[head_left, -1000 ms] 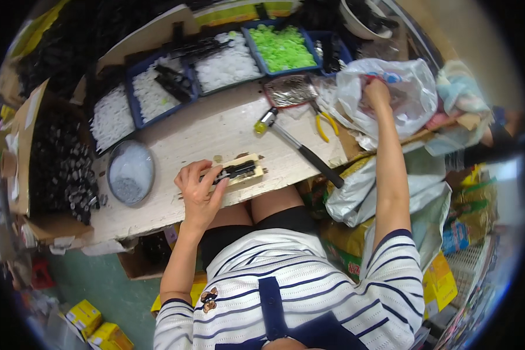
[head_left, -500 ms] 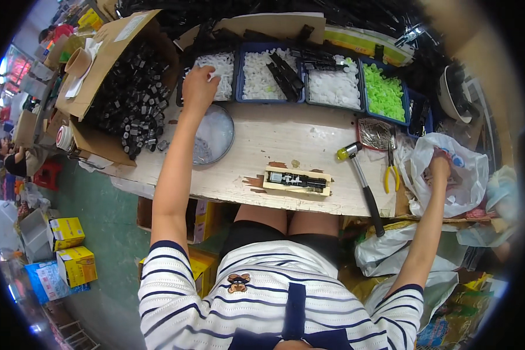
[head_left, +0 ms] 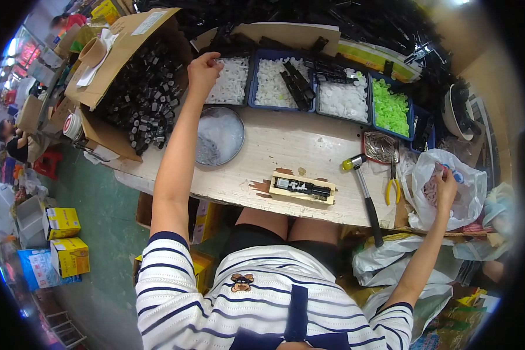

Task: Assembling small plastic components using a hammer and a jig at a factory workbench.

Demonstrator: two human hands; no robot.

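My left hand (head_left: 205, 74) is over the far left edge of a tray of small white plastic parts (head_left: 230, 80). Its fingers are curled together, and whatever they may hold is too small to see. At the right, my right hand (head_left: 446, 188) has its fingers pinched at the mouth of a white plastic bag (head_left: 475, 198) of pinkish pieces. I cannot make out what is in that pinch. Between my arms, a black mechanism with white and grey parts (head_left: 303, 188) lies in a wooden fixture (head_left: 330, 197) near the table's front edge.
A carton of black caps (head_left: 149, 111) stands left, beside a round metal dish (head_left: 220, 137). Trays of white discs (head_left: 343, 96) and green parts (head_left: 389, 105) line the back. A hammer (head_left: 364, 195), yellow-handled pliers (head_left: 392, 185) and a tray of metal pins (head_left: 380, 146) lie right.
My left hand has drawn up and away from the white parts toward the tray's far left edge. My right hand has come back from inside the bag, its fingers now pinched. The view has shifted slightly.
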